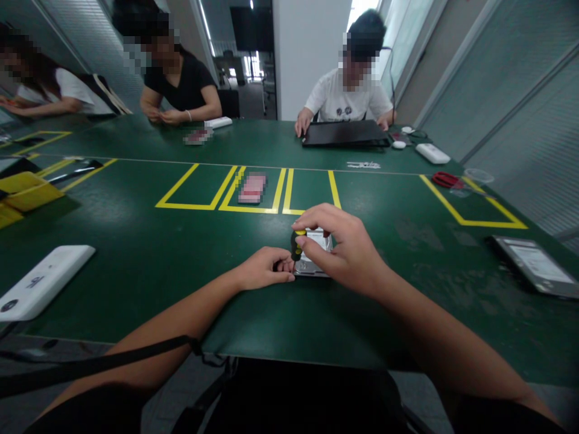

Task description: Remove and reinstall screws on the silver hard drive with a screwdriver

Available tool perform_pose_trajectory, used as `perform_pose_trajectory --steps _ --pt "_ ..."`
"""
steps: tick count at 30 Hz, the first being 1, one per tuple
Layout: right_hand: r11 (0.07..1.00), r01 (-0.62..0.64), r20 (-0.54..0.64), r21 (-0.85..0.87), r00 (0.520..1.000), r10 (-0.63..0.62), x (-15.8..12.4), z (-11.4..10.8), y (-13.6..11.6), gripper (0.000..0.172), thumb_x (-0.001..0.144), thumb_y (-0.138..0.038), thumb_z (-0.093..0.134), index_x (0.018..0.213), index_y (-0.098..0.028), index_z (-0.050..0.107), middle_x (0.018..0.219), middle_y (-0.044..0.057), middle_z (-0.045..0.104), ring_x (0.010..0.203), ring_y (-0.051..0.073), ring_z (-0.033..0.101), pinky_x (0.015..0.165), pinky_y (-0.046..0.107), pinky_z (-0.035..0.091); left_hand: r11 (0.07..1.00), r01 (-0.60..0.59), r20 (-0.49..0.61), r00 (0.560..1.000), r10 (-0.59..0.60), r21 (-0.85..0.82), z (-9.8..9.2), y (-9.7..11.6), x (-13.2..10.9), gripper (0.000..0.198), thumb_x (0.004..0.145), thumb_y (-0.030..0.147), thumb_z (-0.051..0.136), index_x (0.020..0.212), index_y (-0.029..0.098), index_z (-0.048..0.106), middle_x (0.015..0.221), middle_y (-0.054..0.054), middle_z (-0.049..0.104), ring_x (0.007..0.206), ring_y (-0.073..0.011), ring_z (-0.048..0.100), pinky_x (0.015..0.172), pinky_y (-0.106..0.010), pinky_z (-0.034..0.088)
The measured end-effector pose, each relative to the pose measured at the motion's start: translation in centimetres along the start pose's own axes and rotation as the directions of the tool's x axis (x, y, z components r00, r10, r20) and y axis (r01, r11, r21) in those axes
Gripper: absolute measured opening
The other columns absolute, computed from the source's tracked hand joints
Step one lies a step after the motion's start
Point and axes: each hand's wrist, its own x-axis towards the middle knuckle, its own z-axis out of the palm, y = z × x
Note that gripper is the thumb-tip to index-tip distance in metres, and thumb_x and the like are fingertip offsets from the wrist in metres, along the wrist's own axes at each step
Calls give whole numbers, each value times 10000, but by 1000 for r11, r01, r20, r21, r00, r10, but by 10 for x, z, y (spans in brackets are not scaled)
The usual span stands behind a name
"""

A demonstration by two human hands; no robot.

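Note:
A silver hard drive (316, 241) lies flat on the green table (136, 241) in front of me. My right hand (344, 247) is closed round a black and yellow screwdriver (296, 244), held upright at the drive's left edge. My left hand (265, 268) rests on the table against the drive's near left corner, fingers curled and pinching at the screwdriver's tip; what they hold is hidden.
Yellow tape boxes (253, 190) mark the table beyond the drive, one holding a pink object. A white device (43, 280) lies at left, yellow bins (27, 190) further left, a tablet (534, 265) and red scissors (446, 179) at right. Three people sit across the table.

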Motion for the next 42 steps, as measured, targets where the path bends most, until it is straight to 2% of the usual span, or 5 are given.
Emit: perform_pose_trajectory --steps 11,29,34,37,42 --pt "1000 -20 -1 -16 1000 20 -2 0 0 130 897 -188 586 999 -176 665 1011 31 721 936 165 640 832 317 473 1000 5 -13 1000 -5 -6 -1 0 0 219 825 342 715 822 143 624 690 42 546 635 -99 494 596 -215 373" --pt "1000 -6 57 8 998 6 0 -1 0 114 879 -185 654 986 -149 637 957 29 663 848 131 584 752 266 435 999 -6 -18 1000 6 35 -1 -1 1 218 827 342 709 795 144 622 702 32 569 643 -105 510 597 -222 386" --pt "999 -40 53 11 998 39 -1 -1 -1 137 870 -190 659 1001 -165 628 944 20 647 817 125 564 738 258 427 1000 -3 -18 1000 4 31 0 -2 1 222 827 346 706 787 147 617 687 36 559 629 -100 502 594 -219 384" --pt "998 -58 87 3 994 58 -1 -1 0 177 871 -220 671 1035 -164 635 915 17 651 777 123 556 725 259 424 1000 -2 -23 1000 3 20 0 -2 1 225 825 351 709 786 147 621 686 32 569 626 -101 507 596 -221 390" --pt "998 -67 163 -20 984 69 1 -3 0 218 888 -222 666 1099 -166 680 999 46 667 843 142 569 776 277 428 1000 -8 -23 1000 8 9 0 -1 0 209 824 337 716 804 148 629 698 34 579 633 -103 518 595 -222 392"
